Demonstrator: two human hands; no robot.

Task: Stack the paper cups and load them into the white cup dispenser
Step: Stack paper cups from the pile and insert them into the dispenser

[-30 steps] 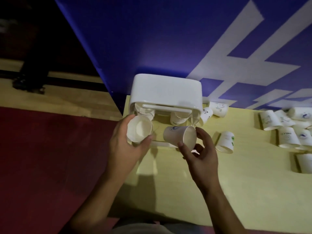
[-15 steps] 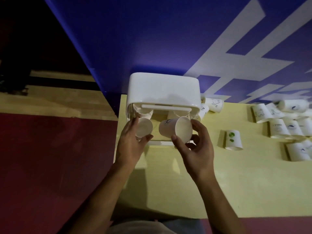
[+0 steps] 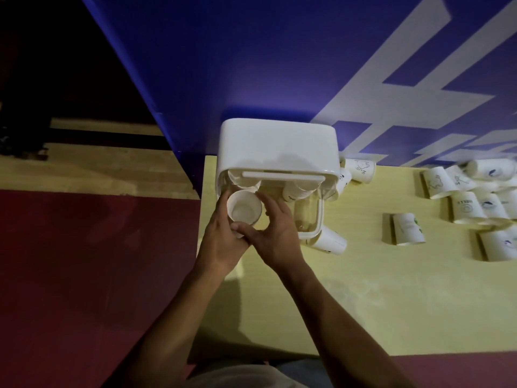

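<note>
Gripping a paper cup (image 3: 244, 206) from both sides: left hand (image 3: 219, 245) curled round its left wall, right hand (image 3: 277, 233) wrapped round the right wall, thumb across the lower rim. Cup mouth faces the camera, just below the left opening of the white cup dispenser (image 3: 277, 147), at the left end of the yellow table (image 3: 363, 303). A fallen cup (image 3: 330, 243) lies just beside the clear front flap (image 3: 309, 219). Loose cups (image 3: 475, 203) are scattered well apart, right. Blue wall (image 3: 251, 65) behind.
</note>
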